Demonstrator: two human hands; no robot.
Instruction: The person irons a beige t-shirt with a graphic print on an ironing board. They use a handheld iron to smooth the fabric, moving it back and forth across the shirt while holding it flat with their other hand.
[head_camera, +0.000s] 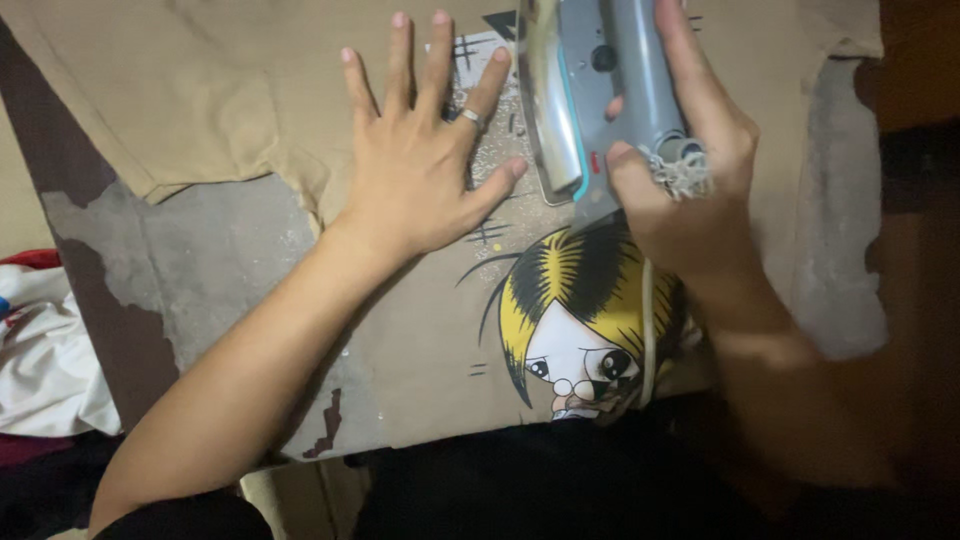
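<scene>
Ironing is the step in hand, it seems; the tan shirt (250, 90) is laid flat on the worn grey board (210, 260), and it is pressed down by the left hand (420, 170) with fingers spread wide and holding nothing; the grey iron (590, 90) is gripped tight by the right hand (690, 170) and tipped up on its side; next, the iron probably needs to be set flat, away from the fingers; a cartoon face (580, 340) with yellow and black hair is printed on the shirt.

No packages, labels, signs or screens in my view. Nearest thing to one is the printed graphic (580, 320) on the tan shirt (200, 90): a cartoon face, yellow-and-black hair, round glasses, lower centre of frame.
</scene>
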